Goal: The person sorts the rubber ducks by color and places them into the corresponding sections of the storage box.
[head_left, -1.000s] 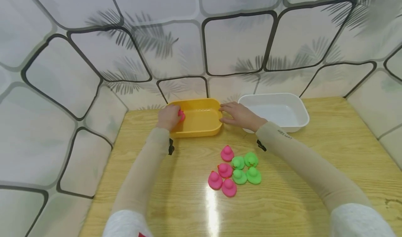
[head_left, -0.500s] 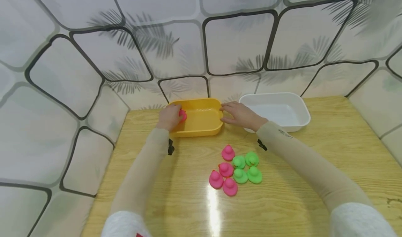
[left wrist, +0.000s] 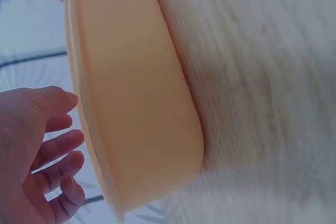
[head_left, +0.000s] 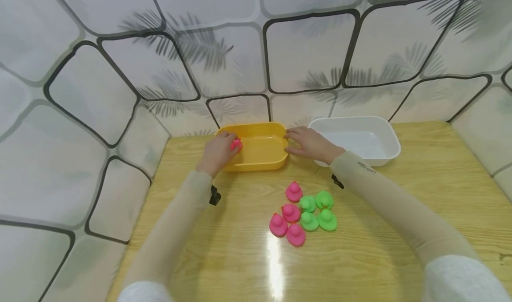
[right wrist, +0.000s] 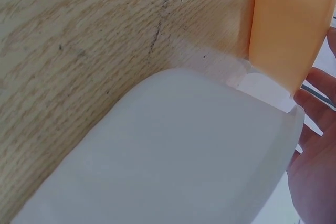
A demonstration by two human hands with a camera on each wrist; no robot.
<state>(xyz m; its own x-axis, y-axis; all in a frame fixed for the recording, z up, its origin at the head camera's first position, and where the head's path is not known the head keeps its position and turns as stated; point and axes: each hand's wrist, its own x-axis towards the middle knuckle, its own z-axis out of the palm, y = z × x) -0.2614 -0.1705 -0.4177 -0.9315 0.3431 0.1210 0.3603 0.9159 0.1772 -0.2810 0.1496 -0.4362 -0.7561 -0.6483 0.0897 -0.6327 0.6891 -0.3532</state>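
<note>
A pink rubber duck [head_left: 236, 145] sits in the left end of the yellow tray [head_left: 256, 165], right by the fingertips of my left hand [head_left: 218, 152]. The left wrist view shows that hand [left wrist: 37, 145] at the tray's rim, fingers loosely bent, with nothing visible between them. My right hand [head_left: 314, 144] reaches past the white tray [head_left: 370, 161]. Its fairly straight fingers [right wrist: 315, 106] touch the yellow tray's right rim. In front of the trays, several pink ducks [head_left: 290, 213] and several green ducks [head_left: 310, 221] stand grouped on the table.
The wooden table [head_left: 224, 248] backs onto a wall [head_left: 308, 53] covered in a stone and leaf pattern, which also rises at both sides. Both trays stand close to the back wall, with a narrow gap between them.
My left hand has risen a little and its wrist has turned, leaving more of the pink duck in sight. The right hand stays at the yellow rim. The whole head view has shifted slightly.
</note>
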